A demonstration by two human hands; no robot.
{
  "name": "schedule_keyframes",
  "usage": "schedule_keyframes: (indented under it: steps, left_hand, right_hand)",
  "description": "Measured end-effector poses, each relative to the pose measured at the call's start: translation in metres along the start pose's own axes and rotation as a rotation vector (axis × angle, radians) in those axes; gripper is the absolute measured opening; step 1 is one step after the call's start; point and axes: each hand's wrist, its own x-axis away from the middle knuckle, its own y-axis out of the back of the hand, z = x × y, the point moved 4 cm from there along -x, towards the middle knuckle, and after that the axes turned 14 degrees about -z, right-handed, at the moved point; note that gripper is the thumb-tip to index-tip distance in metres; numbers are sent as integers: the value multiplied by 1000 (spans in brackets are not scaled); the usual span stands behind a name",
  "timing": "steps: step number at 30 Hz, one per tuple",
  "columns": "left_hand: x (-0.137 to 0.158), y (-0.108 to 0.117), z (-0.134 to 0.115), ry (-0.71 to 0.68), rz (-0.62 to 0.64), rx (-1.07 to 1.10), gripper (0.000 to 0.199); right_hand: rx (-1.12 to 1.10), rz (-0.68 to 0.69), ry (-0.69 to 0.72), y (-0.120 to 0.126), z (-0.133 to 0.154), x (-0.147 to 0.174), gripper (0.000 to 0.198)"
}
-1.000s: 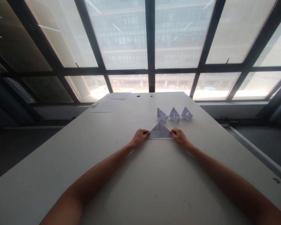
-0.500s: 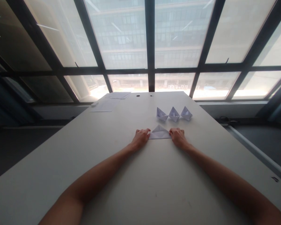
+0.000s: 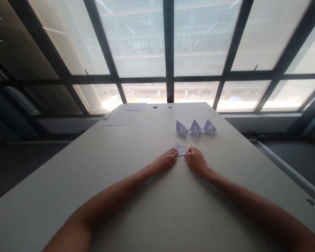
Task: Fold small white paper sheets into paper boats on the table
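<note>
A small folded sheet of white paper lies on the table between my two hands, a raised crease showing at its far side. My left hand rests on the paper's left part, its fingers stretched out and lying flat. The fingers of my right hand are bent and closed on the paper's right edge. My fingers cover both side edges of the sheet. Just beyond, three folded paper boats stand in a row: a left boat, a middle boat and a right boat.
The white table stretches away to a wall of windows. Several flat paper sheets lie at its far left. Two small dark holes, one of them a round hole, sit near the far edge. A dark mark shows near the right edge.
Both hands have come closer together, the left one sliding right and flattening onto the paper. The paper now shows narrower between them, its side parts covered or folded in. The boats stay put.
</note>
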Motion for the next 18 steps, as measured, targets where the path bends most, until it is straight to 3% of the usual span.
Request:
schedule_keyframes:
  steps: [4, 8, 12, 14, 18]
  left_hand:
    - [2, 4, -18, 67, 40, -155, 39]
    - [0, 17, -19, 202, 96, -232, 32]
    - [-4, 19, -7, 64, 16, -161, 34]
    - [-3, 11, 3, 12, 83, -112, 49]
    - [3, -3, 15, 24, 195, -103, 59]
  right_hand:
    - [-99, 28, 18, -6, 9, 3, 49]
    - [-258, 88, 88, -12, 4, -2, 49]
    - [-395, 111, 175, -13, 2, -3, 49]
    - [-416, 130, 210, -15, 4, -2, 51]
    - [-334, 186, 169, -20, 4, -2, 62]
